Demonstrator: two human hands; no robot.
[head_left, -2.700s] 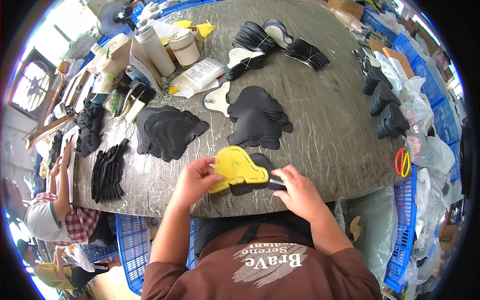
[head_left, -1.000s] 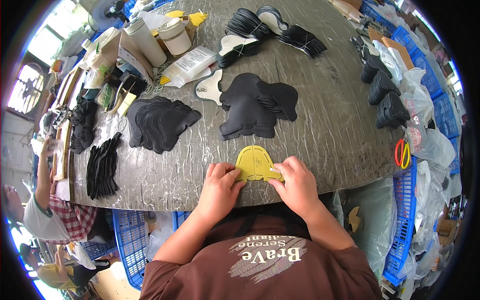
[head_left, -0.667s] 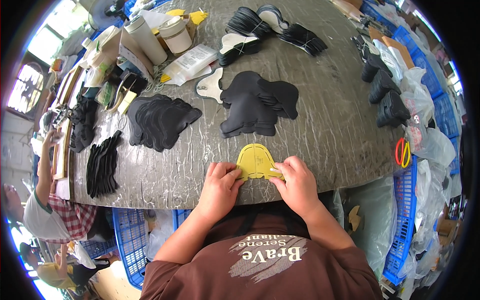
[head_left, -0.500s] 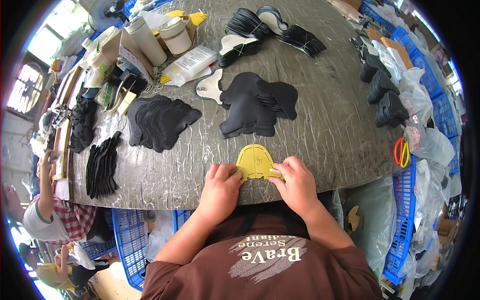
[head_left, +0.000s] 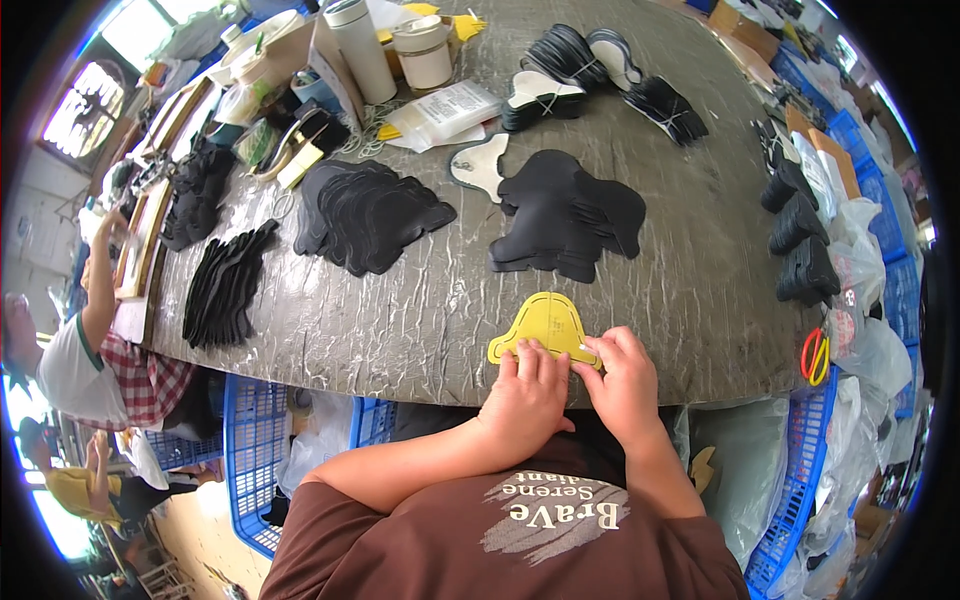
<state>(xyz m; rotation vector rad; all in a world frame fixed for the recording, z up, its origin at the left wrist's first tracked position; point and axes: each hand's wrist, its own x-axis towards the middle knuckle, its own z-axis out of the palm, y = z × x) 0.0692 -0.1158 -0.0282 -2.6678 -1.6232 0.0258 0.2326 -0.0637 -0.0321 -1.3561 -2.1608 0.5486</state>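
In the head view, looking down, a yellow bell-shaped template (head_left: 545,320) lies on the dark, creased table (head_left: 700,300) near the person, below a stack of black pieces (head_left: 560,215). The step in hand seems to be steadying the template while working at its lower right corner; the next move there would call for even left-hand pressure and a light right-hand touch. The left hand (head_left: 527,392) lies flat, fingers extended over the lower edge, its forearm slanting across the body. The right hand (head_left: 622,385) curls at that corner; what it pinches, I cannot tell.
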